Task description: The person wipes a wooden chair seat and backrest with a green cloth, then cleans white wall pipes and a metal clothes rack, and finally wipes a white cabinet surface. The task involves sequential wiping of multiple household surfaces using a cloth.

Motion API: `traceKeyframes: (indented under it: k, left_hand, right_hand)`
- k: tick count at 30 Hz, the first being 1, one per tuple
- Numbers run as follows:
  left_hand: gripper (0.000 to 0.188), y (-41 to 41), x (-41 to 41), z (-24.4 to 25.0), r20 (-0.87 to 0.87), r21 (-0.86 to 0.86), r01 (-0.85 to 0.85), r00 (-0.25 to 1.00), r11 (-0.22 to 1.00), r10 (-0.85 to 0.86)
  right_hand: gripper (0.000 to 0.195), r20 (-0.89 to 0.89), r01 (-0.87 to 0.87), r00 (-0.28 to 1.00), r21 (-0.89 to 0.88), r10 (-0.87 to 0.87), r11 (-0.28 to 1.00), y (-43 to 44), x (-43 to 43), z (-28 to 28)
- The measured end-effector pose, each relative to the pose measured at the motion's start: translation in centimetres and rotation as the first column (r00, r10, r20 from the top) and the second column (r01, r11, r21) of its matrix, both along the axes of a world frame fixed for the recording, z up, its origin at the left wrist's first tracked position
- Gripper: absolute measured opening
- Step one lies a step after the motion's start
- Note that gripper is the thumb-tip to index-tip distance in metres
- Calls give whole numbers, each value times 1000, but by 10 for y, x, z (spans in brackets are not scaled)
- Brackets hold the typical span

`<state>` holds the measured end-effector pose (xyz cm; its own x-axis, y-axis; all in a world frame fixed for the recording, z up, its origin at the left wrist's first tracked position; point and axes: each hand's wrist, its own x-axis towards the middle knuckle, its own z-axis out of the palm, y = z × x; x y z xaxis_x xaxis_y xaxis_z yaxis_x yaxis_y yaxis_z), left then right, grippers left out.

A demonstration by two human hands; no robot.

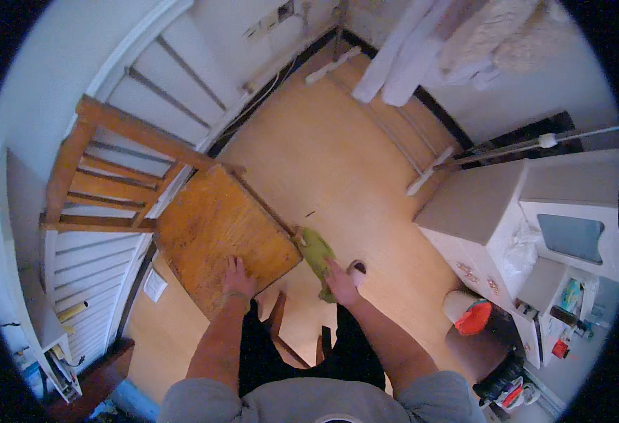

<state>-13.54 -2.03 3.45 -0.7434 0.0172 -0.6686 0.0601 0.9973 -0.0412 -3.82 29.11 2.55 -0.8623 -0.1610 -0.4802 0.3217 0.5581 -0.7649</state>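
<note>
A wooden chair with a worn orange-brown seat [219, 222] stands before me. Its slatted backrest [116, 180] is on the left, by the wall. My left hand [239, 280] lies flat on the seat near its front edge, fingers spread, holding nothing. A crumpled green cloth [315, 251] is in my right hand [341, 283], beside the right corner of the seat. The cloth's far end meets the side edge of the chair; whether it wraps around a part there is hidden. Below my hands, wooden legs [277, 312] show between my knees.
A slipper [358, 270] is on the floor beside my right hand. To the right stands a white dressing table [463, 254], with a bin lined in red [470, 317] next to it. A clothes rack [428, 172] with hanging garments is at the back. White paper [155, 285] lies left.
</note>
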Motion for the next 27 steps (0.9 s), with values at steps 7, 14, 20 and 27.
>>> traceKeyframes:
  k: [7,14,20,27]
  left_hand:
    - [61,135,-16,126,477,462,-489,840,740,257]
    - [49,242,-2,223,733,650,-754,654,91,185]
    - [52,308,-4,324,788,527,-751,607,-397,-103]
    - [50,318,-11,399,779,479,-738,607,-475,-157]
  right_hand:
    - [52,721,832,518,-550,-460,74,102,-10,108]
    - [51,670,647,621,-731,-407,-217,196,-9,260]
    - [50,542,458,745,-840,-389,-292,249,13,304]
    - [51,594,628,652,-771,-471,-104,250,-3,365]
